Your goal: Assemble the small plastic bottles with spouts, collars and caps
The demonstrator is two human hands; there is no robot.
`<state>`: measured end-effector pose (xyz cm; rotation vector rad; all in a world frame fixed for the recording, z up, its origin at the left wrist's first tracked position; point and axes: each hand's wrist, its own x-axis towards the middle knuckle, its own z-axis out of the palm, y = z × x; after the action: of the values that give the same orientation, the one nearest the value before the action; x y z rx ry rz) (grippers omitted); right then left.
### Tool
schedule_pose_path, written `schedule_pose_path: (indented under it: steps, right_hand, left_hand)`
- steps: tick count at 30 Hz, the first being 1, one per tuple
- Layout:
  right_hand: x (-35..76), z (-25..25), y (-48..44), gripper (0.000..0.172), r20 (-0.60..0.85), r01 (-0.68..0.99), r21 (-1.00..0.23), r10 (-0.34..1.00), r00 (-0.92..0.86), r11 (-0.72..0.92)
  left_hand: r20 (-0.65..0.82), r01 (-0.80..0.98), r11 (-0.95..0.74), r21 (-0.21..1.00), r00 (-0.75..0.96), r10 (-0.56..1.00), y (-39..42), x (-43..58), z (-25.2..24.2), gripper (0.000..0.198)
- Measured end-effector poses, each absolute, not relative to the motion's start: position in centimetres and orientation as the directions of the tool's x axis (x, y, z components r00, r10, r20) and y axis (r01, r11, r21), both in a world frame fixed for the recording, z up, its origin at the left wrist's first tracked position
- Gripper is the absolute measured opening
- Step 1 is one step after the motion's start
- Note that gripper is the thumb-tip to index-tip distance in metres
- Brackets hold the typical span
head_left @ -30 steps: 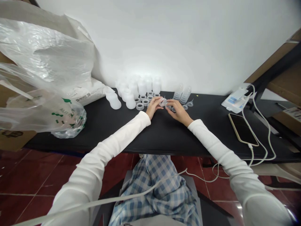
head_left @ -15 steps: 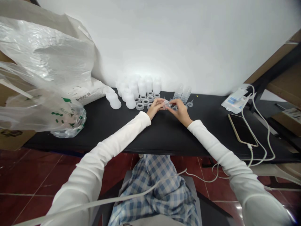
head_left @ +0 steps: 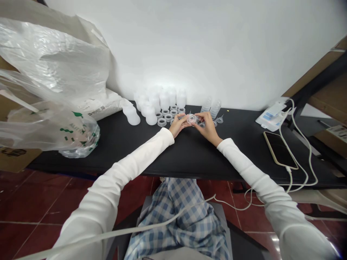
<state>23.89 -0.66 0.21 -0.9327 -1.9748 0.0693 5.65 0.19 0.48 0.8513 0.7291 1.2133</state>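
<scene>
Nearest the camera, the seated person's lap shows **blue-and-white checked trousers** [head_left: 176,216], with a **thin white charging cable** [head_left: 151,225] crossing above it. **Dark red glossy floor tiles** [head_left: 35,202] lie on either side. Both arms reach forward in **white long sleeves** [head_left: 121,169] and rest over the front part of a **black table** [head_left: 189,155].

The **left hand** [head_left: 177,125] and **right hand** [head_left: 208,126] meet near the table's centre, above its surface. Between them is a **clear plastic screw ring** [head_left: 191,118]. The **left fingers** [head_left: 184,122] and **right fingers** [head_left: 199,117] are closed on its rim from opposite sides, gripping it together.

Just beside the right hand lie **small clear plastic teats** [head_left: 219,119]. Just beyond the left hand stand **translucent plastic collars** [head_left: 162,122] in loose rows. Behind them is a cluster of **frosted white plastic bottles** [head_left: 165,101], and to their right stand two **clear ribbed plastic bottles** [head_left: 210,108].

Well to the right lies a **black smartphone in a gold frame** [head_left: 279,150], with a **white flat packet** [head_left: 271,119] beyond it. On the left are a **crumpled clear plastic bag with green print** [head_left: 51,72] and a **white woven sack** [head_left: 97,108]. A **white wall** [head_left: 217,54] closes the view behind the table.
</scene>
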Motion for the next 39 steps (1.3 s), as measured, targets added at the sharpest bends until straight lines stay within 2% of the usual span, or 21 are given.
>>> schedule_pose_path:
  steps: [5, 11, 15, 28, 39]
  right_hand:
    - [23.3, -0.3, -0.7, 0.04, 0.668, 0.536, -0.52, 0.708, -0.23, 0.665]
    - [22.6, -0.4, -1.0, 0.037, 0.596, 0.475, -0.648, 0.784, -0.171, 0.596]
    - [22.5, -0.3, -1.1, 0.036, 0.557, 0.415, -0.711, 0.815, -0.16, 0.568]
    - [21.9, -0.9, -1.0, 0.03, 0.544, 0.412, -0.708, 0.815, -0.199, 0.573]
    - [20.9, -1.6, -0.7, 0.032, 0.474, 0.298, -0.828, 0.877, -0.08, 0.475]
  left_hand:
    - [0.029, -0.442, 0.084, 0.893, 0.244, 0.969, 0.4, 5.6, 0.2, 0.034]
    - [0.148, -0.379, -0.003, 0.926, 0.354, 0.923, 0.4, 5.3, -0.5, 0.039]
    - [0.187, -0.343, -0.059, 0.938, 0.355, 0.916, 0.8, 5.3, -1.2, 0.045]
    - [0.199, -0.287, -0.12, 0.95, 0.262, 0.944, 1.0, 5.8, -1.5, 0.042]
    - [0.169, -0.234, -0.116, 0.965, 0.221, 0.961, 0.8, 5.8, -0.8, 0.034]
